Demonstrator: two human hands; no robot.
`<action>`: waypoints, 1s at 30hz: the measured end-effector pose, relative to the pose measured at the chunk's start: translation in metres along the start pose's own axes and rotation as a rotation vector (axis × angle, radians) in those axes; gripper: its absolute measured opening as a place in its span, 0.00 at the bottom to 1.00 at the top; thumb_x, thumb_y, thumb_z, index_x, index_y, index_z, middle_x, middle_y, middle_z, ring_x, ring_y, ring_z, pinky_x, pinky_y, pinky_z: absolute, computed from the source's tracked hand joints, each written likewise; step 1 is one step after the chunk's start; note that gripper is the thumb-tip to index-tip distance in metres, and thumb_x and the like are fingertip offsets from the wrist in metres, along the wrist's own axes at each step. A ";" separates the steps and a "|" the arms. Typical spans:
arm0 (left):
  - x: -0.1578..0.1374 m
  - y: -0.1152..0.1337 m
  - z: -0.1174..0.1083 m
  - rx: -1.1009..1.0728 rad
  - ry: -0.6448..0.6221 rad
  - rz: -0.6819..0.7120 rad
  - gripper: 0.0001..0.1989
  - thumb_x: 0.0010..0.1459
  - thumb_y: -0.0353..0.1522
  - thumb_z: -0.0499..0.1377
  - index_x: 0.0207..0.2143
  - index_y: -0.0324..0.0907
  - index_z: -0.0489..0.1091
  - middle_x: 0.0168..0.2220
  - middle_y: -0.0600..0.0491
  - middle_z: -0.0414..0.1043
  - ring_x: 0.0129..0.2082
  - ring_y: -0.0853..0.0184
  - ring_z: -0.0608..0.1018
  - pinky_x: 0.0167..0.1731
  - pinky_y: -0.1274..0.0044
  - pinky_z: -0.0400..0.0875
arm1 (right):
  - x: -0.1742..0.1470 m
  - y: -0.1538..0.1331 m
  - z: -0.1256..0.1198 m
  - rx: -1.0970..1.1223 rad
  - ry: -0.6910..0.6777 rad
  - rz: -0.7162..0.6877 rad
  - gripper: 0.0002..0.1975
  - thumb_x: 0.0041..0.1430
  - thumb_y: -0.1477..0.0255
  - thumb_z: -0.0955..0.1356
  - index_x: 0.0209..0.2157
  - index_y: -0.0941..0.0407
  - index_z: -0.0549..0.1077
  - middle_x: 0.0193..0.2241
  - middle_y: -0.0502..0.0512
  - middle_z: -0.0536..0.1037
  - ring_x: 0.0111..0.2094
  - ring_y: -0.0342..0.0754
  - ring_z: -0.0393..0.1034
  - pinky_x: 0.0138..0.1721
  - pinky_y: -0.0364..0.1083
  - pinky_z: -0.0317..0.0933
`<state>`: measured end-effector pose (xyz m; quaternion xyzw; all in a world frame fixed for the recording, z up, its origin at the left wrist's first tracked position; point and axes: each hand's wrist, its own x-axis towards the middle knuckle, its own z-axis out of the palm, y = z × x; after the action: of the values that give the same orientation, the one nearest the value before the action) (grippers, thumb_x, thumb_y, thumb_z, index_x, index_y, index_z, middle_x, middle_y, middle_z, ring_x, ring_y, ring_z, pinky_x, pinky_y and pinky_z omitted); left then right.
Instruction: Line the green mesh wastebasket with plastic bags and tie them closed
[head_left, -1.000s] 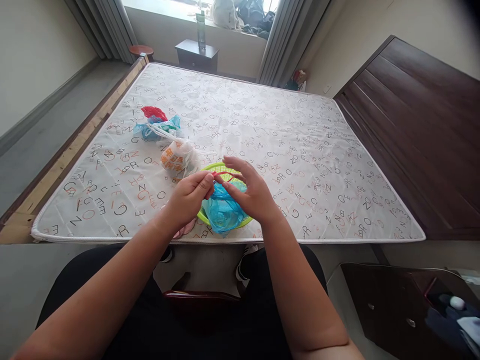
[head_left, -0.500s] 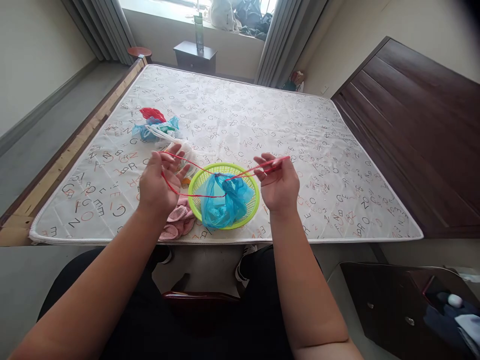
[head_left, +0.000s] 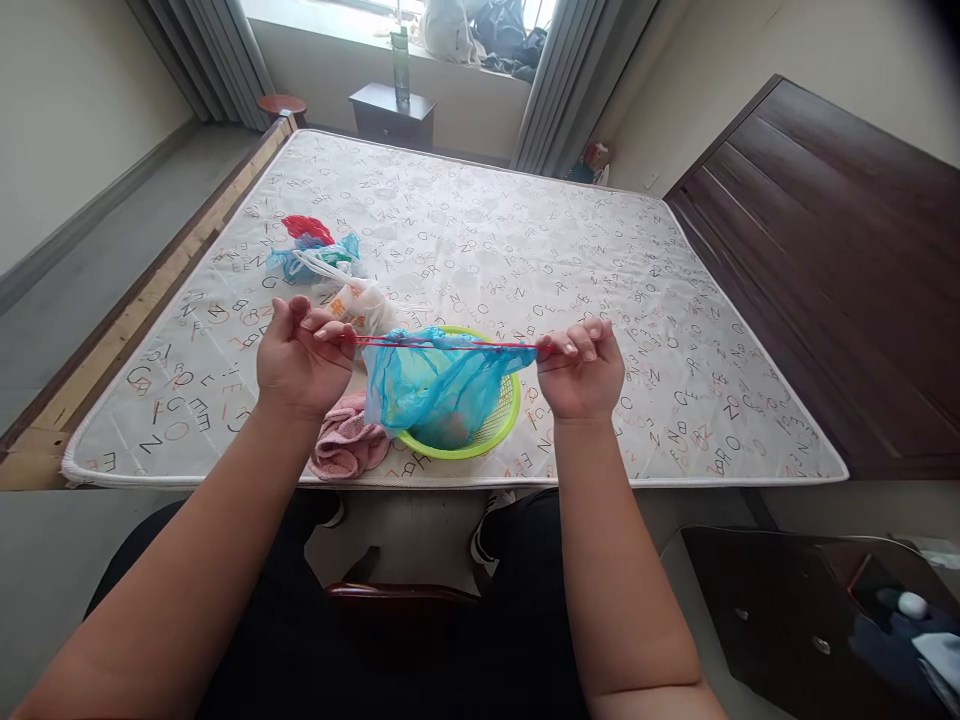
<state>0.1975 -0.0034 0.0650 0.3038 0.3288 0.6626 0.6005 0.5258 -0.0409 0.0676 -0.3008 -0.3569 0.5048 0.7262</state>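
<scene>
Blue thin plastic makes the bag [head_left: 442, 395], which hangs from a red cord [head_left: 480, 346] over the green basket [head_left: 499, 425] and covers its left part; whether the bottom of the bag touches the basket, I cannot tell. The cord is stretched almost straight above the basket. At the left of the basket, the left hand [head_left: 304, 362] grasps one end of this cord with bent fingers; at the right of the basket, the right hand [head_left: 581, 372] grasps the other end, close to the gathered edge of the bag. A pink cloth [head_left: 349, 438] lies crumpled just beside the basket, on its left. Behind the basket, to the left, there is a white bag [head_left: 369, 305] with orange print, and farther behind, a red bag [head_left: 307, 230]. The basket stands on a mattress [head_left: 637, 300] printed with letters.
</scene>
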 end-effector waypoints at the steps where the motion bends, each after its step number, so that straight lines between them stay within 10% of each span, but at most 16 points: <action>1: 0.000 -0.001 0.000 -0.004 0.002 0.000 0.17 0.69 0.46 0.58 0.29 0.48 0.75 0.20 0.59 0.58 0.19 0.74 0.65 0.29 0.78 0.75 | 0.001 0.000 -0.001 -0.006 0.008 0.002 0.20 0.66 0.54 0.68 0.25 0.49 0.63 0.16 0.41 0.50 0.19 0.44 0.57 0.39 0.51 0.72; 7: -0.006 -0.007 0.014 0.006 -0.070 -0.027 0.06 0.67 0.38 0.63 0.43 0.51 0.79 0.27 0.57 0.67 0.21 0.76 0.67 0.29 0.80 0.72 | 0.001 -0.001 -0.003 -0.036 0.033 0.042 0.15 0.63 0.57 0.64 0.25 0.49 0.63 0.18 0.42 0.46 0.19 0.45 0.39 0.22 0.47 0.55; 14: -0.030 -0.017 0.032 0.106 -0.232 -0.207 0.15 0.60 0.34 0.68 0.50 0.45 0.79 0.27 0.56 0.69 0.16 0.79 0.58 0.14 0.83 0.52 | -0.006 -0.006 0.016 -0.078 -0.164 0.100 0.14 0.62 0.52 0.62 0.35 0.47 0.70 0.22 0.44 0.49 0.21 0.45 0.40 0.19 0.45 0.42; 21: -0.059 -0.039 0.047 0.408 -0.587 -0.383 0.15 0.63 0.43 0.65 0.42 0.39 0.74 0.27 0.53 0.75 0.16 0.78 0.62 0.16 0.82 0.52 | -0.023 0.017 0.037 -0.599 -0.590 0.390 0.21 0.59 0.52 0.74 0.45 0.52 0.76 0.23 0.42 0.57 0.23 0.40 0.49 0.23 0.42 0.46; 30: -0.057 -0.048 0.044 0.427 -0.603 -0.411 0.22 0.62 0.47 0.66 0.38 0.45 0.57 0.26 0.54 0.78 0.14 0.79 0.60 0.15 0.84 0.49 | -0.027 0.029 0.038 -0.618 -0.599 0.443 0.16 0.58 0.56 0.76 0.38 0.53 0.78 0.19 0.41 0.60 0.21 0.39 0.51 0.21 0.41 0.46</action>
<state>0.2666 -0.0544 0.0519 0.5296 0.3220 0.3276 0.7131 0.4735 -0.0547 0.0604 -0.4125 -0.6110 0.5820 0.3431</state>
